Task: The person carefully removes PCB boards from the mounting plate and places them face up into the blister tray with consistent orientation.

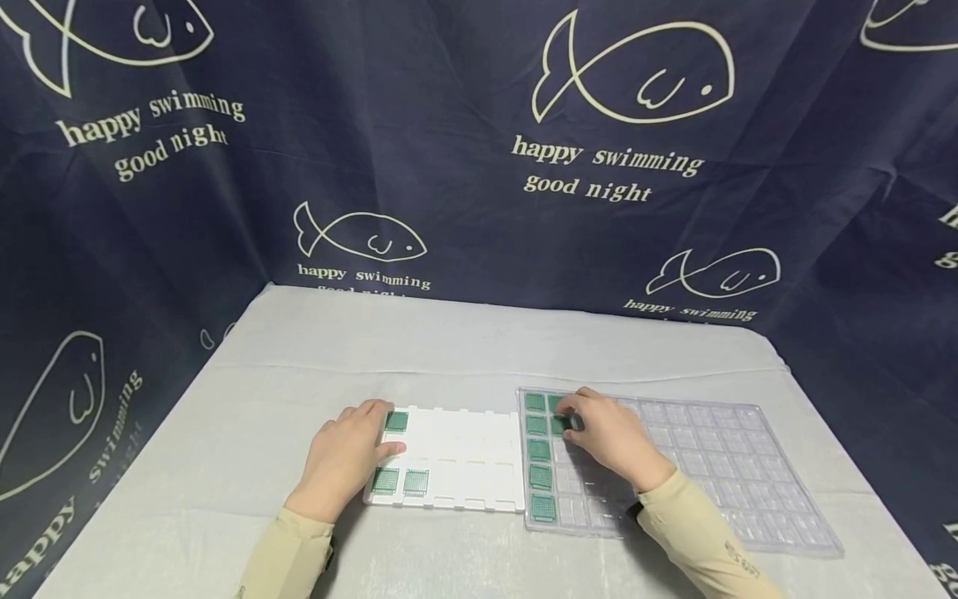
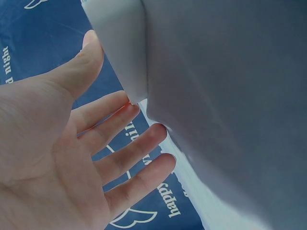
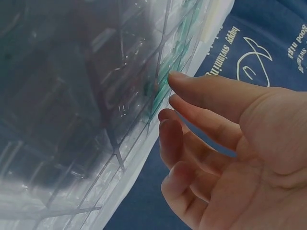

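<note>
My left hand [image 1: 346, 449] rests at the left edge of a white plastic tray [image 1: 471, 482], thumb over its surface. In the left wrist view the fingers [image 2: 139, 151] look extended and spread along the edge. Small green circuit boards lie in the white tray: one [image 1: 396, 422] at the far left corner and two [image 1: 416, 482] along the near row. Over the second column of a clear compartment tray [image 1: 748, 482], my right hand [image 1: 614, 437] has curled fingers, thumb and forefinger pinching a green circuit board [image 1: 559, 426] at its pocket. The fingers partly hide that board.
A full column of green boards [image 1: 539, 450] fills the clear tray's left side. Its ribbed pockets stretch right. Both trays lie side by side on a pale cloth-covered table [image 1: 449, 341]. A dark blue curtain [image 1: 464, 150] with fish drawings hangs behind and at the sides.
</note>
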`<state>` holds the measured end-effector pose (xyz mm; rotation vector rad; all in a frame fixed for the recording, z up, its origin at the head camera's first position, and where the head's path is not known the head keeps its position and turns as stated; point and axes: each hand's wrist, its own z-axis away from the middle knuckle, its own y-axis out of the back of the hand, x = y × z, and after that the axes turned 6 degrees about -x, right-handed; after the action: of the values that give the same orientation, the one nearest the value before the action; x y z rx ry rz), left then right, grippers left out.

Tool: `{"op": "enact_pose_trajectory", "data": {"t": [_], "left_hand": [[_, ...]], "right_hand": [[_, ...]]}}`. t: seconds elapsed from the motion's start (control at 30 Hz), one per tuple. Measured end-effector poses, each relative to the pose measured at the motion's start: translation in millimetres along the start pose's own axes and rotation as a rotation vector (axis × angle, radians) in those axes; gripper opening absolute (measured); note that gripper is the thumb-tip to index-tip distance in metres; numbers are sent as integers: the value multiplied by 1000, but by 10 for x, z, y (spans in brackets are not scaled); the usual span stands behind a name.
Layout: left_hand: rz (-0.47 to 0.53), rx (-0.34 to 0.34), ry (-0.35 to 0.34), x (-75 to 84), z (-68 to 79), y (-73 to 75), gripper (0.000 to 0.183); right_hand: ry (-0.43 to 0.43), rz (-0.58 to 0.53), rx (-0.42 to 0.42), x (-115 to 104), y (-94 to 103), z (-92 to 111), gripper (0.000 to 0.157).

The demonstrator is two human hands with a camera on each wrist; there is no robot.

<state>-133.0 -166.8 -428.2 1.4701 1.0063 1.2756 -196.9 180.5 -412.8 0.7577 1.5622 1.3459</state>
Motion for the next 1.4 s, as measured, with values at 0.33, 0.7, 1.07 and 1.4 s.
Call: {"op": "enact_pose_trajectory", "data": {"t": [0.33, 0.7, 1.07, 1.4], "left_hand": [[-7, -3, 0, -5, -12, -3, 63], [-10, 2, -4, 9, -20, 9, 63], [-10, 15, -7, 6, -15, -2, 63], [-9, 18, -5, 1, -5, -6, 63]], "right_hand": [[16, 16, 13, -16, -5, 8, 32], [-2, 17, 14, -66, -51, 19, 29], [-22, 25, 40, -167, -85, 67, 30], [-18, 23, 21, -298, -86, 114, 32]]}}
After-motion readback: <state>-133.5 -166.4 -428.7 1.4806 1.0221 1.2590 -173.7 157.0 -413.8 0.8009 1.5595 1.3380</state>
